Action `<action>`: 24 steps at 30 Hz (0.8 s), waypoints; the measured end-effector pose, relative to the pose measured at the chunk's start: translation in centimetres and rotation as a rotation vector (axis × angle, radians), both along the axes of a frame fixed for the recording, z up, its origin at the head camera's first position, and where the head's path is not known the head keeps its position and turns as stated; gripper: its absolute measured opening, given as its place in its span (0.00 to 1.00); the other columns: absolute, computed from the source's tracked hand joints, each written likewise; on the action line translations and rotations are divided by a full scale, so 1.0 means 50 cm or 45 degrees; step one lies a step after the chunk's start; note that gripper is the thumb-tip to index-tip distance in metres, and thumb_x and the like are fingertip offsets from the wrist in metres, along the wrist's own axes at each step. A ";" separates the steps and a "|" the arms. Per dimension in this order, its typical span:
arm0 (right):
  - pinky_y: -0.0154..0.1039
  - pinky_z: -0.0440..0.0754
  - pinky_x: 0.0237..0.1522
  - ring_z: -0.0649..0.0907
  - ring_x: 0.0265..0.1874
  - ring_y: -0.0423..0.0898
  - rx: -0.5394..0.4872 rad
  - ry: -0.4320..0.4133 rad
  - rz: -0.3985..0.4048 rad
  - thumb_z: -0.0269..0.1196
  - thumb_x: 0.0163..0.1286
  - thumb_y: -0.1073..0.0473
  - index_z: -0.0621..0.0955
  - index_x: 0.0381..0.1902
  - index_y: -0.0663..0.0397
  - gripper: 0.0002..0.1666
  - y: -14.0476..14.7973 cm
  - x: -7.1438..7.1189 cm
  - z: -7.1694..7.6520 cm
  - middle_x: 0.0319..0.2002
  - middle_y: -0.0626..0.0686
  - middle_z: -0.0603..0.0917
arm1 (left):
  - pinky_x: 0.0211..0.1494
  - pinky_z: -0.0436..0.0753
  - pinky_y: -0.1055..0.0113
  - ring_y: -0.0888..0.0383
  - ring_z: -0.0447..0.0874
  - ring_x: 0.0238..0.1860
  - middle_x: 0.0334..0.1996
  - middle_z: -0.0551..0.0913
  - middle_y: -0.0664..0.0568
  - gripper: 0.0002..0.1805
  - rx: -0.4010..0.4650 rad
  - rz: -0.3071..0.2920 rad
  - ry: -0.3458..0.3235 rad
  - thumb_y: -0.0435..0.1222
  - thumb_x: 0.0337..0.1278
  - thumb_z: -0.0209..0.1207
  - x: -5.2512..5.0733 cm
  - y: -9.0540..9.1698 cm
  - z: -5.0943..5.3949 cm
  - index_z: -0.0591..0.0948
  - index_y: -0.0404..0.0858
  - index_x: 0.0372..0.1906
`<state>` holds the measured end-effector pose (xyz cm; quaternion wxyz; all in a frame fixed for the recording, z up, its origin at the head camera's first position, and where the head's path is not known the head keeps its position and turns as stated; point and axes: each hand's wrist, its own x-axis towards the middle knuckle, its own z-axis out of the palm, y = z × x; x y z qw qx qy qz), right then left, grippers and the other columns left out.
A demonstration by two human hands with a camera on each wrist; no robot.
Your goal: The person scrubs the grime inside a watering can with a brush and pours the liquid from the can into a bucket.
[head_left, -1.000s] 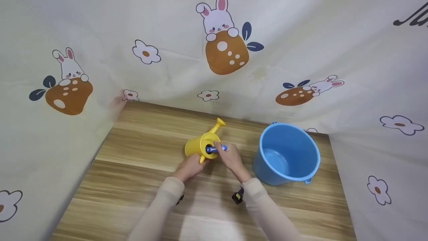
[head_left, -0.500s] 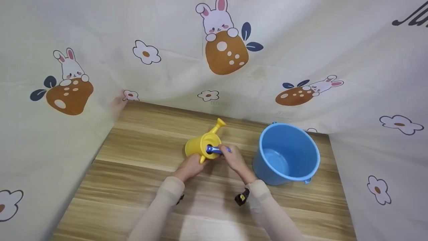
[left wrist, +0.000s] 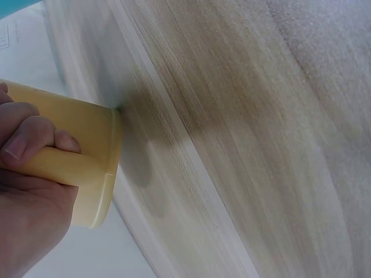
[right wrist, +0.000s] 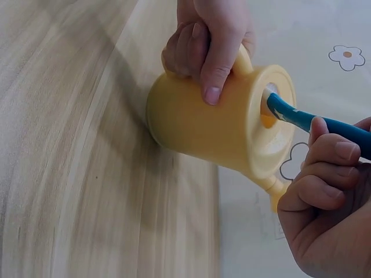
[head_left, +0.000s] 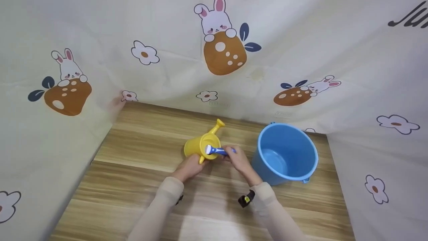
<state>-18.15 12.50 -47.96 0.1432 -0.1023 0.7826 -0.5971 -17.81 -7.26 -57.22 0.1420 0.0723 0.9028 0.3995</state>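
Observation:
My left hand (head_left: pixel 190 166) grips the handle of a yellow watering can (head_left: pixel 193 148), whose spout points away and to the right. The left wrist view shows the fingers curled round that handle (left wrist: pixel 64 166); whether the can's base touches the floor I cannot tell. My right hand (head_left: pixel 238 160) holds a slim blue-handled tool (head_left: pixel 219 151) with a white head. The head lies at the can's top opening, and in the right wrist view the tool (right wrist: pixel 313 121) reaches to the round hole. Its exact kind is unclear.
A large blue bucket (head_left: pixel 262 167) stands on the wood-patterned floor (head_left: pixel 140 134), just right of my right hand. Pale cloth walls (head_left: pixel 167 77) printed with rabbits and flowers close in the back and both sides.
My right hand has drawn back to the right, pulling the blue tool outward so its white head now shows at the opening. The left hand and watering can stay nearly still.

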 end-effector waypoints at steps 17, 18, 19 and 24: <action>0.29 0.61 0.19 0.64 0.13 0.33 0.101 -0.071 -0.060 0.49 0.75 0.59 0.75 0.23 0.63 0.21 -0.036 -0.014 -0.047 0.15 0.43 0.69 | 0.29 0.69 0.65 0.59 0.68 0.23 0.19 0.69 0.57 0.16 -0.042 -0.008 0.018 0.41 0.69 0.56 0.001 0.004 -0.001 0.73 0.44 0.23; 0.29 0.62 0.20 0.64 0.14 0.34 0.103 -0.078 -0.072 0.50 0.75 0.57 0.76 0.23 0.63 0.21 -0.038 -0.019 -0.061 0.15 0.44 0.70 | 0.29 0.70 0.65 0.59 0.68 0.23 0.19 0.69 0.57 0.16 -0.039 -0.009 0.023 0.41 0.69 0.56 0.001 0.004 -0.002 0.74 0.43 0.23; 0.30 0.63 0.20 0.65 0.14 0.35 0.100 -0.084 -0.086 0.50 0.75 0.56 0.77 0.24 0.63 0.21 -0.039 -0.024 -0.074 0.16 0.44 0.71 | 0.29 0.70 0.65 0.59 0.69 0.23 0.19 0.69 0.57 0.16 -0.039 -0.010 0.032 0.41 0.69 0.56 0.001 0.003 -0.002 0.74 0.42 0.24; 0.30 0.65 0.22 0.67 0.17 0.36 0.087 -0.094 -0.130 0.52 0.72 0.53 0.80 0.25 0.61 0.20 -0.043 -0.034 -0.099 0.17 0.46 0.74 | 0.32 0.72 0.64 0.59 0.70 0.24 0.20 0.71 0.57 0.13 -0.022 -0.009 0.038 0.41 0.69 0.56 0.001 0.000 -0.002 0.78 0.40 0.28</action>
